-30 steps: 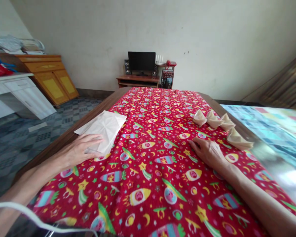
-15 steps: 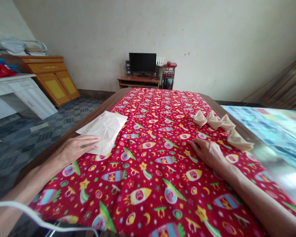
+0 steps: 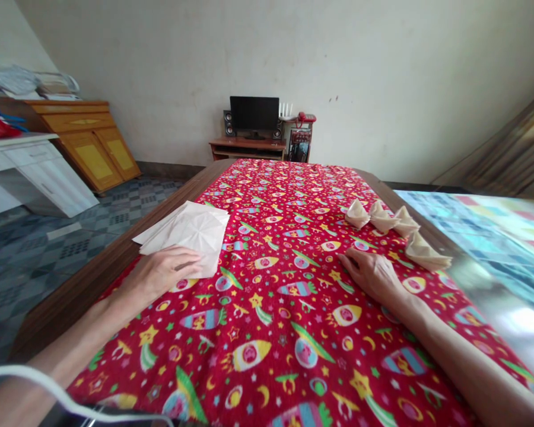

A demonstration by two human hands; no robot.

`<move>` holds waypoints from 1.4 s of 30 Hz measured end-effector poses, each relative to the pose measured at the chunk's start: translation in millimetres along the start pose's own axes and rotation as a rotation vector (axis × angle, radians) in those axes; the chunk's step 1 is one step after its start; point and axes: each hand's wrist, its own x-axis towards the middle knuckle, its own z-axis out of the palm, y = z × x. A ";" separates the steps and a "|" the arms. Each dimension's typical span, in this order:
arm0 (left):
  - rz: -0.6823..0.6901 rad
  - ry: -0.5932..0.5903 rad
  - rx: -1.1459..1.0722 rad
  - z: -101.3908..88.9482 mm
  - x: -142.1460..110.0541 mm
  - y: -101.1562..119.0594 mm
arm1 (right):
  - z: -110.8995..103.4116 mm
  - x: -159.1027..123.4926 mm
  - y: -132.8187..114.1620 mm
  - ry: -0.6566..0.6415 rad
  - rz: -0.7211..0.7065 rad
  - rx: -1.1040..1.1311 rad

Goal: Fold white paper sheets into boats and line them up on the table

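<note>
Head view of a long table (image 3: pixel 93 276) covered by a red cloth (image 3: pixel 285 308) printed with rockets, stars and moons; the wooden edge of the table showed along the left side. Left hand (image 3: pixel 160 276): lay palm down at the near left of the cloth, fingers spread and flat, their tips pressing on the near edge of a stack of white paper sheets (image 3: pixel 189 228); the hand gripped nothing. The stack lay flat at the left margin of the cloth, its far-left corner reaching over the bare wood; the top sheet bore crease lines radiating from its middle. Right hand (image 3: pixel 374 274): rested palm down on the cloth right of centre, fingers loosely extended and pointing left and far, empty, touching only the cloth; well apart from the left hand. Four folded beige paper pieces (image 3: pixel 394 228) stood in a row just beyond and to the right of the right hand, near the right margin of the cloth, none touched by it. Background, far: a dark monitor (image 3: pixel 254 114) on a low wooden stand against the wall; at far left, a yellow-fronted cabinet (image 3: pixel 93 145) and a white desk (image 3: pixel 35 172).
</note>
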 end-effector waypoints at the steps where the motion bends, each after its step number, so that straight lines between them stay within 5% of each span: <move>1: -0.002 -0.026 -0.008 0.6 1.1 1.9 | -0.3 0.0 -0.2 -0.002 0.005 -0.004; 9: -0.024 -0.092 -0.059 -7.7 7.6 -0.5 | -1.8 0.7 -1.2 -0.044 0.018 -0.004; 21: -0.024 0.007 -0.044 -4.8 8.0 1.2 | -1.4 0.3 -0.9 -0.013 0.011 -0.012; 27: -0.062 0.235 0.161 -16.7 7.6 10.5 | -0.7 0.0 -0.7 0.003 -0.003 0.001; 32: 0.112 0.380 0.242 -31.0 23.2 40.9 | -0.9 0.7 -1.5 0.012 -0.006 -0.008; 37: 0.392 0.221 0.273 -13.9 45.7 95.5 | -3.1 -1.8 -8.1 0.027 -0.027 -0.019; 42: 0.491 0.021 0.274 20.4 59.2 145.6 | -4.8 -10.3 -29.9 0.128 -0.195 0.122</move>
